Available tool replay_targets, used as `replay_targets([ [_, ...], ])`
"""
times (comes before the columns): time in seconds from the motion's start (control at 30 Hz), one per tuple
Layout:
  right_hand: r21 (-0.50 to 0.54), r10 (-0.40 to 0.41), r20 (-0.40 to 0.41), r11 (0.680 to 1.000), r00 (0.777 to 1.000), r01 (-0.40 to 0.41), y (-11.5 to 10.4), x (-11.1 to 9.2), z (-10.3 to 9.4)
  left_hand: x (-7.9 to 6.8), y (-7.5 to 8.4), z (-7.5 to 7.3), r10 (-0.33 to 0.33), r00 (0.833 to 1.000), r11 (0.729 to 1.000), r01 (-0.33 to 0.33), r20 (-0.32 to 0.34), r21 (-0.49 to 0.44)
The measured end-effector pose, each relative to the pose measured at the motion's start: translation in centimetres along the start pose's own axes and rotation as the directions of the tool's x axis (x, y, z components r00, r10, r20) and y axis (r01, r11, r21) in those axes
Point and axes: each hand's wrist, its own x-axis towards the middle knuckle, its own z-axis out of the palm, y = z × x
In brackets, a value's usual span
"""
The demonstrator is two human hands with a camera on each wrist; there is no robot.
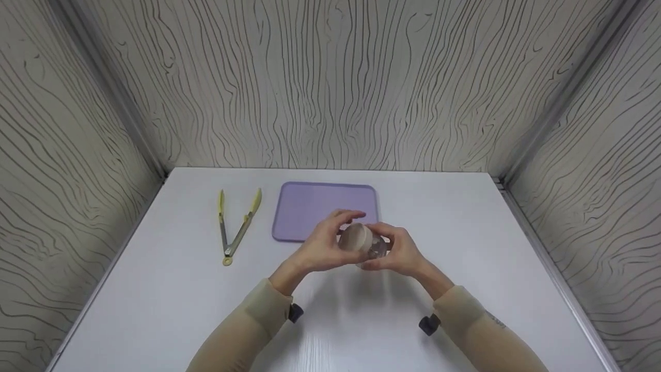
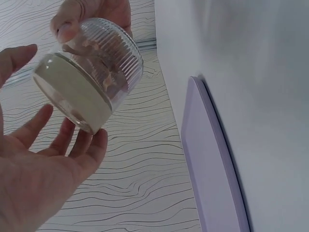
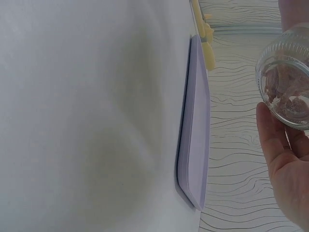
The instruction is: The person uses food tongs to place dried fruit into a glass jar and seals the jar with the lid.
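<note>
A ribbed clear glass jar (image 2: pixel 108 63) with a pale lid (image 2: pixel 72 92) is held tilted in the air over the table, its lid toward the left. Brownish pieces show through the glass; their kind is unclear. My right hand (image 1: pixel 403 253) grips the jar's body, with the base visible in the right wrist view. Around the lid my left hand (image 1: pixel 328 245) is spread. In the left wrist view its thumb stands apart from the lid, while a fingertip meets or nearly meets the lid's lower edge.
Behind the hands a purple tray (image 1: pixel 325 204) lies flat on the white table (image 1: pixel 170 299). To its left are yellow-tipped metal tongs (image 1: pixel 235 240), spread apart. Wood-patterned panels (image 1: pixel 330 88) wall the back and both sides.
</note>
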Motion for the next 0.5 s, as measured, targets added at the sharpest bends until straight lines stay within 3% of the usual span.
replay_targets([
  [0.17,-0.009,0.028,0.005,1.0,1.0,-0.027,-0.4,-0.1,0.0,0.0,0.5,0.3,-0.151,0.983,0.986,0.158,-0.1,0.059],
  [0.27,-0.021,0.019,0.007,1.0,1.0,-0.019,-0.4,-0.2,-0.1,-0.1,0.8,0.4,-0.211,0.97,0.971,0.222,-0.12,0.087],
  [0.5,-0.029,-0.006,0.007,1.0,1.0,0.007,-0.3,-0.2,-0.1,-0.1,1.1,0.6,-0.206,0.977,0.973,0.211,-0.063,0.094],
])
